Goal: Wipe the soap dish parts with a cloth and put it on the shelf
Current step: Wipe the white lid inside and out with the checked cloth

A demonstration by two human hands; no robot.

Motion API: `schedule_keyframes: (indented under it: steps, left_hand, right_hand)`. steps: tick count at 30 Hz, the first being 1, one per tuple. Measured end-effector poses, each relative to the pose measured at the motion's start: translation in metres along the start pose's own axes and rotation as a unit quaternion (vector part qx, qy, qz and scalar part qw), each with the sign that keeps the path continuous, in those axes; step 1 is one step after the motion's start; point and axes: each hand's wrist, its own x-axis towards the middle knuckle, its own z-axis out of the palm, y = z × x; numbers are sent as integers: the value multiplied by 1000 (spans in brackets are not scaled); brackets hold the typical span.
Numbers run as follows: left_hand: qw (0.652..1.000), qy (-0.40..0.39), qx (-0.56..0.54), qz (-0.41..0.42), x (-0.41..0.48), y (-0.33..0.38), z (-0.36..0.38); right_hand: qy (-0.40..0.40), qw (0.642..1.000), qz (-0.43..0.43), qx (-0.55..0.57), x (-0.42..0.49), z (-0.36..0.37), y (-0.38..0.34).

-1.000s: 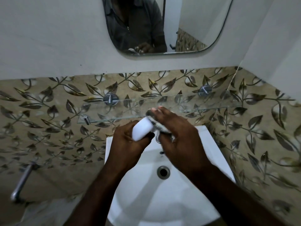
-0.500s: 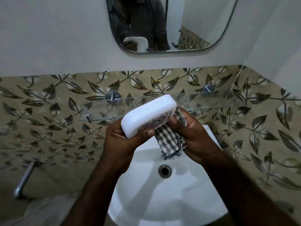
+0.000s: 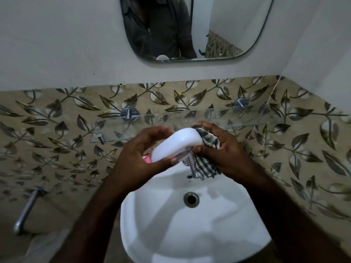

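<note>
Wiping is under way on the white soap dish (image 3: 176, 147), which is held tilted above the basin (image 3: 190, 234), just in front of the glass shelf (image 3: 247, 118) and not yet set on it. The dish is gripped at its lower end by the left hand (image 3: 136, 158), fingers curled over the top and thumb beneath, while the checkered cloth (image 3: 206, 164) is bunched in the right hand (image 3: 226, 154) and pressed against the dish's far end and lower edge. A pink sliver (image 3: 147, 159) is glimpsed under the dish beside the left palm; whether it is soap or an inner part cannot be told. For this step to be done well, the cloth would best be drawn round the rim and corners in full strokes, with the dish turned by the left hand so that each face is presented. A firm hold is wanted, since smooth plastic may be slick and a slip would drop it into the basin. The patterned lower edge looks likely to trap residue and deserves extra passes.
</note>
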Motion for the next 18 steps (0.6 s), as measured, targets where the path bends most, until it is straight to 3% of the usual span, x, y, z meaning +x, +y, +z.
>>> schedule_keyframes:
  steps: [2,3,6,11,15,18]
  left_hand:
    - [989,-26,144,23,5,8,8]
    - [987,-27,159,25,8,10,13]
    - [995,-5,95,-4,11,0,21]
    - [992,37,117,-40,6,-15,19]
    - [995,17,98,-16,8,-10,27]
    - [996,20,91,18,5,-1,29]
  right_hand:
    - [-16,1000,0,-10,1,3,-2]
    - [-21,1000,-5,-20,2,5,-2]
    - [6,997,-35,-66,4,9,-1]
    - [169,962,-92,-196,-5,10,-6]
    - [85,919,-209,-322,-18,38,-13]
    - [78,922,-209,-316,-18,47,-7]
